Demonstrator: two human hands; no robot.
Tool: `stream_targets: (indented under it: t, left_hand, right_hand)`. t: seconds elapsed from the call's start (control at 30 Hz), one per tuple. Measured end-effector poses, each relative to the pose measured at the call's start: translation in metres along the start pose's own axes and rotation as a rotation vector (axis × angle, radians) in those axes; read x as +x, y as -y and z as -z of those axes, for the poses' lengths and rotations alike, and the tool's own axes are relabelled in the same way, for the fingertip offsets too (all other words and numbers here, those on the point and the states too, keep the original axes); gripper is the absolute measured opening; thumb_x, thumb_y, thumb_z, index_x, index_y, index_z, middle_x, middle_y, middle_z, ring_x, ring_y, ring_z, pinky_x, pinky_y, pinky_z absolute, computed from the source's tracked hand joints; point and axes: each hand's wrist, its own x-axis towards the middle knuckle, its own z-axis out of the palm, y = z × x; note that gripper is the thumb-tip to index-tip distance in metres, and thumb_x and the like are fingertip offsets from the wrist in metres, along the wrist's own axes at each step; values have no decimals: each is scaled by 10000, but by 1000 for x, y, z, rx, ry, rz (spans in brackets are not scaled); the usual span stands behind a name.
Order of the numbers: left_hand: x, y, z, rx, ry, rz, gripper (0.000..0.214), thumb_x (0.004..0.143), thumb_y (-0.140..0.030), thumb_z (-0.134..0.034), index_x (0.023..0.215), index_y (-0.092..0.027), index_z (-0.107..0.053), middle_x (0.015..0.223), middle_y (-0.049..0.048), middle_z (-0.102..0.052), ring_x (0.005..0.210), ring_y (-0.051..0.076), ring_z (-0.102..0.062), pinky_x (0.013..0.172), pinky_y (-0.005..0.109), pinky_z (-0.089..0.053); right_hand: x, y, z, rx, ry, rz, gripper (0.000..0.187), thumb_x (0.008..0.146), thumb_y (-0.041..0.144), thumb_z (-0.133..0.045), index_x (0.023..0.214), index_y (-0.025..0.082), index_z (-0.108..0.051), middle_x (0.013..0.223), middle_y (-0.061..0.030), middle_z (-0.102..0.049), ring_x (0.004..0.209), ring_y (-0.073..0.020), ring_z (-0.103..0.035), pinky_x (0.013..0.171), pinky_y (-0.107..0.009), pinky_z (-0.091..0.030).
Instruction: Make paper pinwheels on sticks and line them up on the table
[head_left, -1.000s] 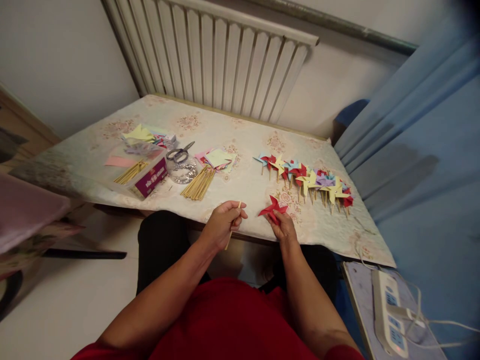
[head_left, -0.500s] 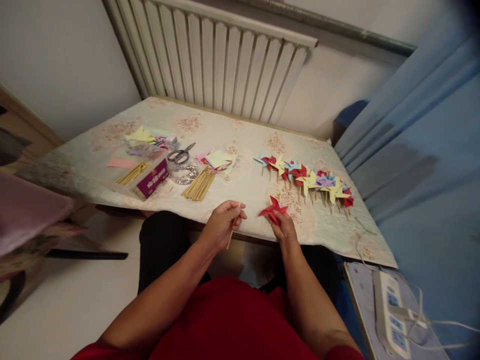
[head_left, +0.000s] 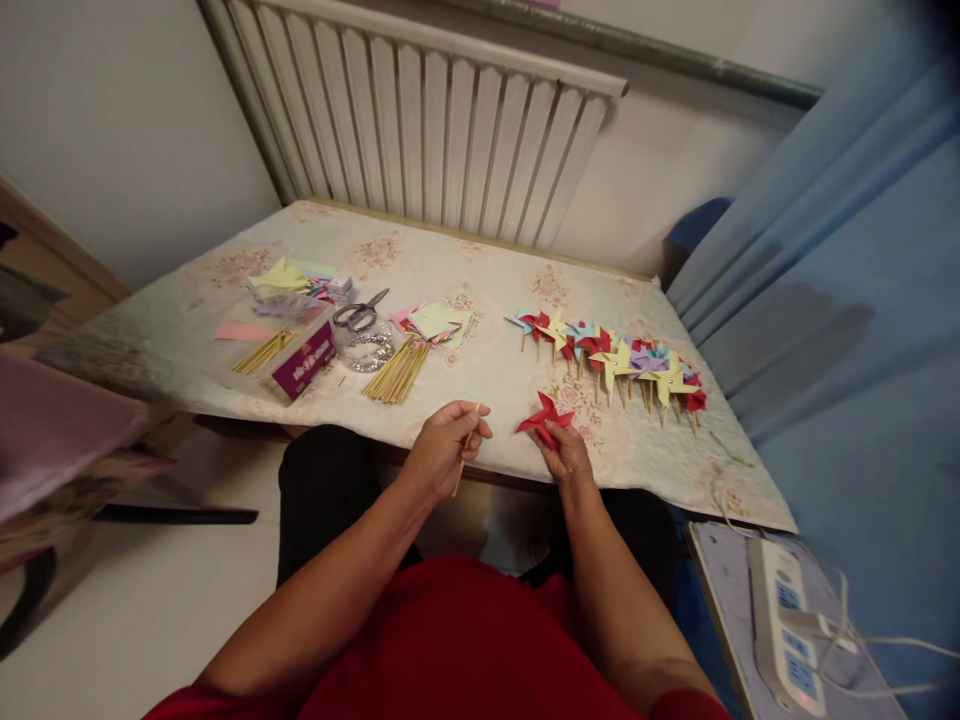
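Note:
Near the table's front edge, my left hand point(head_left: 448, 442) is closed around a thin wooden stick point(head_left: 457, 482), which slants upward through the fingers. To its right, my right hand point(head_left: 568, 455) pinches a red paper pinwheel point(head_left: 550, 416) from below, its blades facing up. Stick and pinwheel are apart. A bundle of wooden sticks point(head_left: 397, 372) lies left of my left hand, with a pile of coloured paper squares point(head_left: 439, 322) behind it. Right of my right hand, finished pinwheels on sticks point(head_left: 615, 365) in red, yellow, blue and purple lie in a row.
A purple-and-white box point(head_left: 300, 362) holding sticks, a clear round tub point(head_left: 365, 350) with small shiny pieces and scissors point(head_left: 361, 314) are on the left. Farther left lie more papers point(head_left: 283, 279). A power strip point(head_left: 787, 625) with cables sits at lower right, beside a blue curtain point(head_left: 862, 330).
The view has shifted very slightly. Both hands keep their places, with the stick and the red pinwheel still held.

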Motion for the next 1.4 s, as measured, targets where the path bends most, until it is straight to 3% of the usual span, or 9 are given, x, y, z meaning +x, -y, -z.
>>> stream_targets:
  t: [0.57,0.93,1.17,1.4]
  left_hand:
    - [2,2,3,2,14,-1,200,675,-227,-700,805,-117,-594,619,4,-571,452,31,-357,425,179,-167]
    - [1,2,4,15,-4,22,170,713,-252,-665,783,-121,-584,602,-4,-554,430,28,-347,419,183,-165]
    - [6,7,9,-5,-20,28,253,654,-173,-688,884,-92,-622,675,13,-575,485,29,-391,453,185,-208]
    - [7,5,10,38,-26,33,246,683,-196,-663,901,-99,-603,674,30,-612,478,42,-412,444,189,-223]
  right_hand:
    - [2,0,2,-12,-16,1,292,620,133,-757,874,227,-650,740,40,-710,751,-153,-694,971,-449,-531]
    - [1,-1,2,-19,-7,11,276,625,135,-760,857,228,-646,782,38,-719,767,-144,-698,952,-420,-544]
    - [2,0,1,-23,-24,1,282,620,135,-768,857,227,-645,777,39,-721,761,-142,-697,931,-405,-556]
    - [3,-1,2,-21,-42,1,271,614,145,-785,840,212,-652,816,26,-733,754,-143,-696,896,-393,-574]
